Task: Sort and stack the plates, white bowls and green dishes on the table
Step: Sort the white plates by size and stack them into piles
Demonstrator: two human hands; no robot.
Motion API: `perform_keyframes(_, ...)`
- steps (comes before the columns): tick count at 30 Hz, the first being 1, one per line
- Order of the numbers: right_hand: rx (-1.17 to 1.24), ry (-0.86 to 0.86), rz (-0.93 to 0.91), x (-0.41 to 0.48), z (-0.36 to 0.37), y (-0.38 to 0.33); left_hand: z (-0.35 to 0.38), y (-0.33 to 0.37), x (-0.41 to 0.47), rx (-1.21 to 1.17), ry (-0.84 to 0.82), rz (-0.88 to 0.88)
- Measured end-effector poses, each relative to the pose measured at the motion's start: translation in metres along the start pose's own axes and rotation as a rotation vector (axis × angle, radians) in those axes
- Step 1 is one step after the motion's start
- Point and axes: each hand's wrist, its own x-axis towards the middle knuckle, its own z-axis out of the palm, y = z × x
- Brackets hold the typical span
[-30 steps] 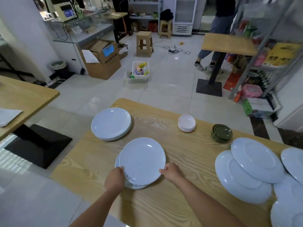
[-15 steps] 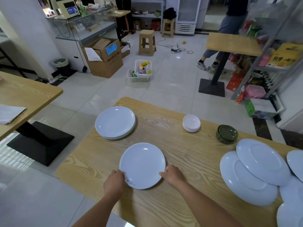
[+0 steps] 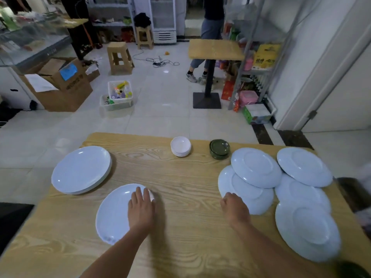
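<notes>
My left hand (image 3: 141, 209) lies flat with straight fingers on top of the near stack of white plates (image 3: 112, 217). A second, larger plate stack (image 3: 80, 169) sits at the table's far left. My right hand (image 3: 234, 209) is at the near-left rim of an upside-down white plate (image 3: 253, 195), fingers curled onto that rim. Another upside-down plate (image 3: 256, 167) overlaps it, and more lie to the right (image 3: 304, 166) and near right (image 3: 307, 229). Stacked white bowls (image 3: 180, 146) and stacked green dishes (image 3: 219, 149) stand at the far edge.
The wooden table (image 3: 180, 177) ends just behind the bowls. Beyond it are tiled floor, a plastic bin (image 3: 119, 95), a stool (image 3: 119, 57), a small table (image 3: 215, 49) with a person (image 3: 210, 27) behind it, and a shelf (image 3: 257, 57) at right.
The plate held in both hands now lies on the near stack. My left hand moved from its rim onto its top. My right hand let go and moved right to the upside-down plates.
</notes>
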Motion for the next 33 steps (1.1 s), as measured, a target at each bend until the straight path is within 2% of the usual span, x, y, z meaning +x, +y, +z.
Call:
perform_keyframes(3, -0.009, 0.101, 0.141, -0.002, -0.015, 0.062, 0.006, 0.064, 0.004, -0.055, -0.12, 0.134)
perform_keyframes(9, -0.039, 0.203, 0.408, -0.018, -0.039, 0.154, 0.03, 0.179, -0.01, -0.001, -0.196, 0.473)
perform_keyframes(14, 0.036, 0.19, 0.591, -0.021, -0.049, 0.208, 0.05, 0.255, -0.035, 0.01, -0.355, 0.601)
perform_keyframes(18, 0.248, 0.154, 0.718, -0.013, -0.062, 0.242, 0.06, 0.298, -0.052, -0.101, -0.532, 0.539)
perform_keyframes(21, 0.311, 0.082, 0.791, -0.006, -0.068, 0.265, 0.071, 0.318, -0.059, -0.21, -0.683, 0.454)
perform_keyframes(25, 0.4, 0.001, 0.86, 0.001, -0.07, 0.29, 0.083, 0.337, -0.062, -0.354, -0.796, 0.319)
perform_keyframes(30, 0.556, -0.029, 0.881, 0.006, -0.068, 0.305, 0.071, 0.356, -0.067, -0.754, -0.97, 0.134)
perform_keyframes(33, 0.618, -0.027, 0.889, 0.009, -0.069, 0.305, 0.071, 0.361, -0.068, -0.812, -1.009, 0.047)
